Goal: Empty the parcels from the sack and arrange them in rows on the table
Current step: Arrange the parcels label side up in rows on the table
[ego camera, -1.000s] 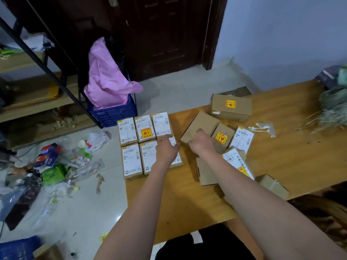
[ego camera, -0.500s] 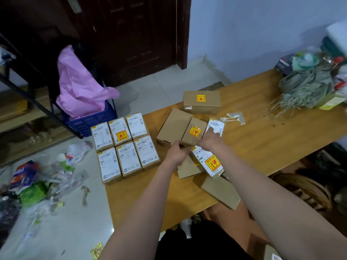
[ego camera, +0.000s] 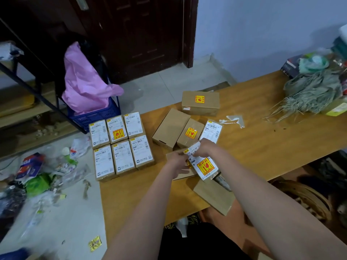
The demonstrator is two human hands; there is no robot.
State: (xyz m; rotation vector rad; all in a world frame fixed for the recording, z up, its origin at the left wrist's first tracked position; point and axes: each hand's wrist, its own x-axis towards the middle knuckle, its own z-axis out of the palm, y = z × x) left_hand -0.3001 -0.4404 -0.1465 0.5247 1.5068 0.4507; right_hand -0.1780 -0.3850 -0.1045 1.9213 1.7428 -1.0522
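Both hands, left hand [ego camera: 178, 160] & right hand [ego camera: 203, 148], grip labelled parcel [ego camera: 203, 166] over table [ego camera: 262, 147]; next: set it beside six-parcel block [ego camera: 122, 145], edges aligned.

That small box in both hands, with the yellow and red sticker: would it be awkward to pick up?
Probably not. The labelled box looks like stiff cardboard, so it should hold its shape. Its flat sides make rolling unlikely. The left hand and right hand span it easily, suggesting lightness. The sticker hints at fragile contents.
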